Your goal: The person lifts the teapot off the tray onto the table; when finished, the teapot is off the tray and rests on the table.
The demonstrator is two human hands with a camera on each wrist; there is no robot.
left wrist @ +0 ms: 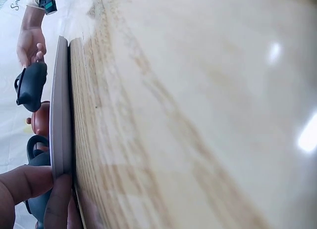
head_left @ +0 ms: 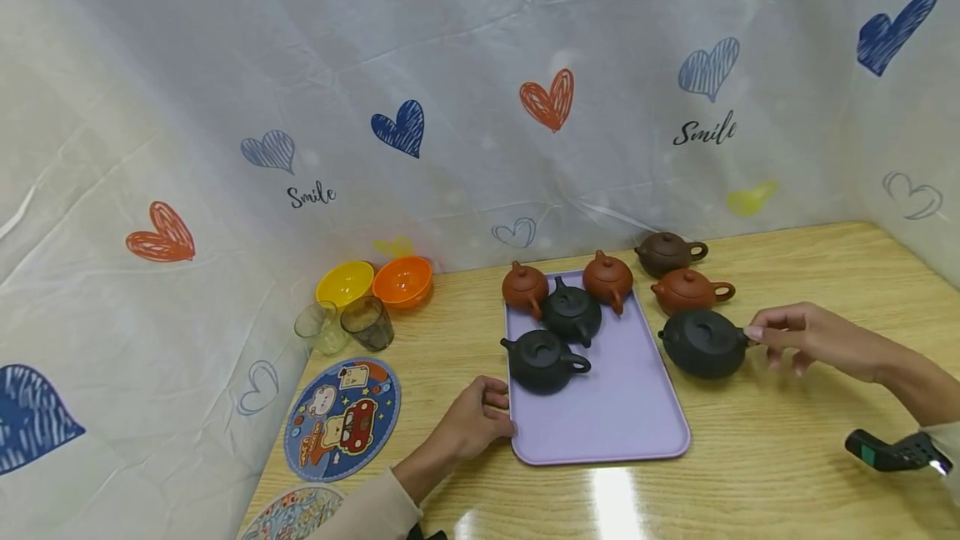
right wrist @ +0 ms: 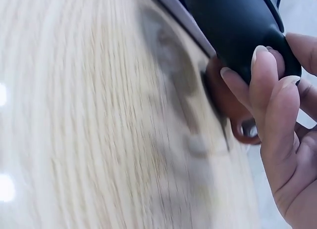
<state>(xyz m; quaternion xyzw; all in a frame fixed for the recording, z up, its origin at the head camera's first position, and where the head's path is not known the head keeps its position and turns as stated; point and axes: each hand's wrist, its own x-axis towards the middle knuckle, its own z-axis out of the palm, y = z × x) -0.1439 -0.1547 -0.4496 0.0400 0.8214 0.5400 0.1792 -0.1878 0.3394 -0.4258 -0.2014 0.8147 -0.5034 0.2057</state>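
Note:
My right hand [head_left: 825,342] grips a black teapot [head_left: 703,344] by its handle, right of the lilac tray [head_left: 615,407]. In the right wrist view this teapot [right wrist: 233,26] is off the table, with its shadow below. My left hand [head_left: 474,417] pinches the tray's left edge near the front corner; the left wrist view shows thumb and finger on the rim [left wrist: 60,115]. On the tray stand a black teapot [head_left: 542,363] in front, another black teapot [head_left: 572,312] behind it, and two reddish-brown teapots, left [head_left: 524,287] and right [head_left: 608,278], at the back.
Beyond the held teapot stand a reddish-brown teapot [head_left: 684,292] and a dark brown teapot [head_left: 666,253]. At the left are yellow [head_left: 345,283] and orange [head_left: 403,283] bowls, a greenish glass [head_left: 322,328], a dark glass [head_left: 367,323] and round mats [head_left: 343,419]. A printed curtain [head_left: 465,190] backs the table.

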